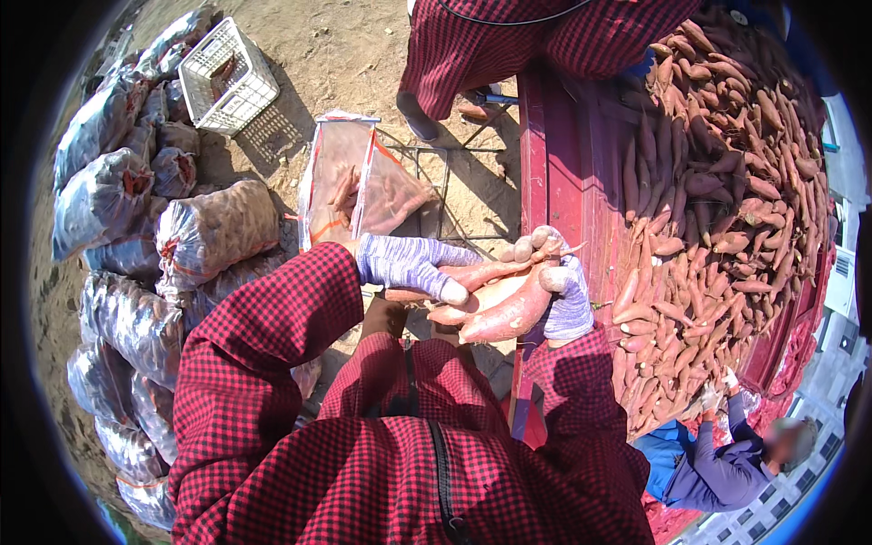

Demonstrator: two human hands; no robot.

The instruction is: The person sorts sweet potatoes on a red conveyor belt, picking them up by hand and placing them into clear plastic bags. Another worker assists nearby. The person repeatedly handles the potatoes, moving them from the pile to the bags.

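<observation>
Both my hands wear purple-and-white knit gloves. Between them, in front of my body, is a small bunch of reddish sweet potatoes (509,315), with rootlets at its right end. My left hand (419,267) grips the bunch from the left, its thumb lying over the roots. On the other side my right hand (565,289) has its fingers and thumb around the rooty end. Beyond my left hand stands an open clear plastic bag (334,180) with sweet potatoes in its bottom, held up by a metal frame (446,184).
At right, a red truck bed (565,170) carries a large heap of sweet potatoes (722,272). Filled plastic bags (218,231) are piled at left, near a white plastic crate (231,82). A person in checked clothing (470,48) stands ahead; another in blue (722,456) reaches into the heap.
</observation>
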